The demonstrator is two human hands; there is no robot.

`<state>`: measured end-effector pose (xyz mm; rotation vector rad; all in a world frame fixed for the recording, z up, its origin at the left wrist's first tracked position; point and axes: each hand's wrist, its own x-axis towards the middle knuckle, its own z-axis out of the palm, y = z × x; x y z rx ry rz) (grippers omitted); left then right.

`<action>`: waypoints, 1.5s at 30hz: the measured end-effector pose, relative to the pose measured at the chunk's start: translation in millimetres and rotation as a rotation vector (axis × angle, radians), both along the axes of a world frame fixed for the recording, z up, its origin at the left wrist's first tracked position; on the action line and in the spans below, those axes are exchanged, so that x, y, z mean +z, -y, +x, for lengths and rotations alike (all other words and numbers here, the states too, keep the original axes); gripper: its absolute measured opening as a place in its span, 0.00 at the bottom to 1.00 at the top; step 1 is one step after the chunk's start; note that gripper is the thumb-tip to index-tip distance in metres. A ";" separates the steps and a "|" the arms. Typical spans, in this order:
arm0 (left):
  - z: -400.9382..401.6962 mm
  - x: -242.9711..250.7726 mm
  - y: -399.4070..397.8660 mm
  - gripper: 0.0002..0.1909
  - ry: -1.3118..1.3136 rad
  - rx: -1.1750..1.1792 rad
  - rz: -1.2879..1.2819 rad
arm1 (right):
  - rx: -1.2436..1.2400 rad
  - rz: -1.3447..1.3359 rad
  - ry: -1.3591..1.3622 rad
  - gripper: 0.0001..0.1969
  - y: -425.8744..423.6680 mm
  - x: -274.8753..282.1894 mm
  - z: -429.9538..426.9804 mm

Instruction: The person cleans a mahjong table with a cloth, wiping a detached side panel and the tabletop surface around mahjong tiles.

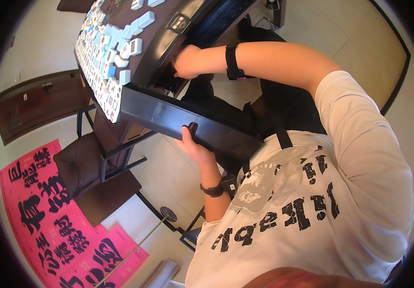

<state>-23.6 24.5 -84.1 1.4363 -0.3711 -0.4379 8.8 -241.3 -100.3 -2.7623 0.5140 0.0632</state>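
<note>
A long glossy black panel (156, 111) with an oval cutout (193, 126) runs from the corner of a mahjong table towards my waist. My left hand (196, 149) grips its lower edge, thumb on the outer face by the cutout, the other fingers hidden beneath. My right hand (188, 62) reaches into a dark recess (165, 77) under the table's black rim (153, 54). Its fingertips are mostly hidden, so what they touch is unclear. Many white-and-blue mahjong tiles (120, 39) lie on the brown tabletop (147, 34), some in rows, others heaped.
A metal-framed fitting (179, 23) sits in the table rim. Beyond the panel stands a dark cushioned chair (79, 163) with a black metal frame (120, 153). Pink sheets with black lettering (36, 208) spread at lower left. A thin pole (135, 248) crosses near them.
</note>
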 end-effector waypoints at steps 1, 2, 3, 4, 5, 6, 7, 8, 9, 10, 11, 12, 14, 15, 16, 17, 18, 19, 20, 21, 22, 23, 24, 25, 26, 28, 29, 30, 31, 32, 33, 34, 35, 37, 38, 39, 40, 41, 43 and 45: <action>-3.2 1.6 5.2 0.19 0.013 -0.018 0.003 | 0.028 0.052 -0.045 0.25 17.4 -2.0 -6.7; -6.9 3.3 11.0 0.19 -0.002 -0.048 0.011 | 0.054 0.104 -0.088 0.24 30.9 -5.3 -15.6; -5.8 2.1 2.7 0.19 -0.004 -0.030 0.020 | -0.006 0.063 -0.049 0.25 19.9 5.2 -26.7; -7.9 1.8 1.0 0.19 -0.009 -0.021 0.027 | -0.027 0.080 -0.077 0.26 26.8 17.1 -41.2; -10.3 3.2 1.7 0.19 -0.011 -0.020 0.035 | -0.056 0.098 -0.103 0.26 32.9 22.5 -55.5; -12.7 4.1 5.5 0.19 -0.012 -0.038 0.033 | -0.094 0.120 0.025 0.27 44.7 14.6 -73.2; -14.2 5.4 5.0 0.19 0.001 -0.058 0.043 | -0.168 0.088 -0.090 0.26 49.0 18.5 -78.2; -15.1 6.7 4.5 0.19 0.014 -0.075 0.054 | -0.215 0.054 -0.138 0.25 57.6 23.6 -83.6; -17.5 7.5 5.0 0.19 0.013 -0.075 0.057 | -0.263 0.020 -0.189 0.25 67.2 25.2 -90.1; -20.1 9.2 7.9 0.19 -0.012 -0.073 0.051 | -0.307 0.017 -0.168 0.25 80.1 20.3 -96.7; -21.4 10.0 9.4 0.19 -0.036 -0.069 0.044 | -0.349 0.015 -0.146 0.25 89.6 14.8 -100.3; -19.5 8.8 8.3 0.19 -0.032 -0.063 0.049 | -0.383 0.045 -0.208 0.27 90.2 22.2 -100.4; -13.3 3.3 2.4 0.18 -0.028 -0.049 0.054 | -0.419 0.009 -0.129 0.28 69.6 18.9 -87.2; -12.1 0.0 1.9 0.18 -0.024 -0.049 0.056 | -0.471 -0.032 -0.054 0.28 63.4 15.9 -80.6; -11.3 -2.7 3.7 0.18 -0.039 -0.046 0.053 | -0.399 -0.002 -0.179 0.29 65.5 19.6 -68.3; -11.1 -5.1 5.5 0.17 -0.054 -0.044 0.051 | -0.417 -0.022 -0.246 0.25 60.3 20.7 -56.5; -11.9 -9.3 9.8 0.17 -0.052 -0.057 0.055 | -0.387 -0.045 -0.319 0.23 60.1 13.6 -42.9; -12.5 -11.3 12.0 0.17 -0.049 -0.057 0.058 | -0.354 -0.067 -0.388 0.23 55.5 7.3 -34.6; -13.7 -13.7 15.2 0.18 -0.048 -0.060 0.061 | -0.394 -0.099 -0.195 0.23 50.0 -3.6 -35.0; -11.7 -15.4 12.4 0.18 -0.042 -0.057 0.068 | -0.345 -0.184 -0.134 0.22 36.7 -5.5 -33.1; -10.2 -17.3 10.7 0.18 -0.045 -0.050 0.078 | -0.309 -0.184 -0.056 0.19 35.2 -7.2 -36.6; -9.5 -19.0 8.7 0.18 -0.050 -0.045 0.088 | -0.276 -0.186 0.020 0.17 36.4 -9.3 -42.3; -9.9 -19.2 9.1 0.18 -0.048 -0.044 0.089 | -0.254 -0.107 0.039 0.15 45.6 -6.6 -48.0; -10.4 -16.5 7.5 0.18 -0.051 -0.009 0.069 | -0.225 -0.026 0.061 0.12 54.4 0.2 -53.9; -10.0 -14.5 5.4 0.17 -0.054 0.026 0.049 | -0.231 -0.097 0.145 0.10 58.1 3.3 -64.5; -7.3 -13.2 7.5 0.18 -0.051 -0.004 0.050 | -0.302 -0.042 0.235 0.11 73.9 0.1 -87.0; -3.6 -12.5 5.2 0.18 -0.045 -0.025 0.055 | -0.353 -0.014 0.233 0.11 76.9 1.3 -94.6; -1.0 -12.1 5.9 0.18 -0.037 -0.009 0.049 | -0.410 0.016 0.240 0.13 87.4 0.5 -104.4; 0.7 -13.3 8.2 0.19 -0.065 -0.035 0.031 | -0.469 0.040 0.244 0.15 101.7 -1.7 -116.2; 4.3 -13.6 8.8 0.20 -0.089 -0.057 0.016 | -0.530 -0.014 0.184 0.13 114.1 -2.2 -124.2; 5.1 -11.9 9.9 0.20 -0.083 -0.038 0.010 | -0.591 -0.068 0.122 0.12 124.1 -1.9 -131.4; 4.2 -6.1 9.4 0.20 -0.080 -0.007 0.004 | -0.609 -0.066 0.118 0.11 130.7 2.1 -135.0; 3.2 -1.2 8.4 0.20 -0.078 0.019 -0.004 | -0.630 -0.067 0.113 0.11 134.0 3.8 -137.4; 3.4 4.4 5.9 0.19 -0.104 0.049 -0.032 | -0.630 -0.100 0.128 0.11 134.8 -0.9 -130.4; 1.8 4.4 5.2 0.19 -0.133 0.061 -0.019 | -0.620 -0.134 0.127 0.11 128.6 -14.5 -126.4; 1.2 5.5 9.7 0.20 -0.154 0.069 -0.019 | -0.613 -0.177 0.138 0.12 129.5 -25.9 -121.2; 9.2 -4.0 3.8 0.20 -0.164 0.058 -0.036 | -0.498 -0.153 0.192 0.10 119.7 -20.5 -110.4; -0.5 8.5 8.9 0.21 -0.164 0.079 -0.027 | -0.380 -0.130 0.234 0.10 100.5 -19.0 -102.0; -2.6 15.4 9.7 0.21 -0.132 0.021 -0.040 | -0.296 -0.019 0.329 0.10 70.8 -23.0 -85.1; -1.8 28.5 5.4 0.22 -0.167 -0.034 -0.040 | -0.177 0.047 0.324 0.13 48.3 -25.8 -65.7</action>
